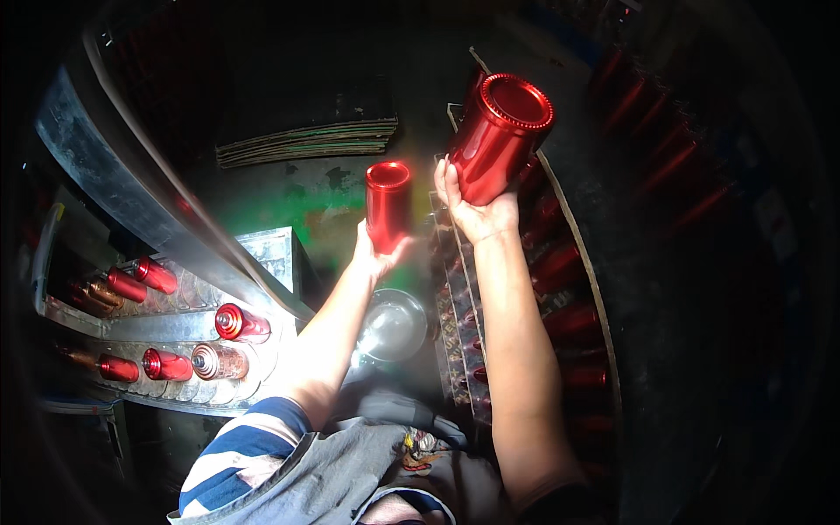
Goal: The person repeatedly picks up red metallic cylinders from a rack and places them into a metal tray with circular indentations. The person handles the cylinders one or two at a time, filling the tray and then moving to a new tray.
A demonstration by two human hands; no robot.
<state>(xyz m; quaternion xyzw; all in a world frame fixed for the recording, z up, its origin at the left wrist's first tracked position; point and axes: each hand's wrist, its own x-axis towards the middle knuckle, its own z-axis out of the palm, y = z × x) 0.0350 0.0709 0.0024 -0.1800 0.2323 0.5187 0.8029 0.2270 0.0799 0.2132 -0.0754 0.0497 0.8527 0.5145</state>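
Observation:
My left hand (378,255) is closed round the lower end of a shiny red metallic cylinder (388,206), held upright in front of me. Its upper end has a raised rim around a recessed disc. Farther right and higher, my right hand (479,210) grips a second red cylinder (500,140) by its lower part. This one looks larger, tilts to the right and has a beaded rim round its top face. The two cylinders are apart. Part of the fingers of each hand is hidden behind the cylinder it holds.
At left, a metal rack (157,327) bears red cylinders (166,365) and a coppery one (219,360) lying sideways. A curved metal post (153,184) rises beside it. Right, a cardboard-edged box (598,302) holds several red cylinders. Flat sheets (306,143) lie stacked ahead; a clear round object (392,325) sits below my hands.

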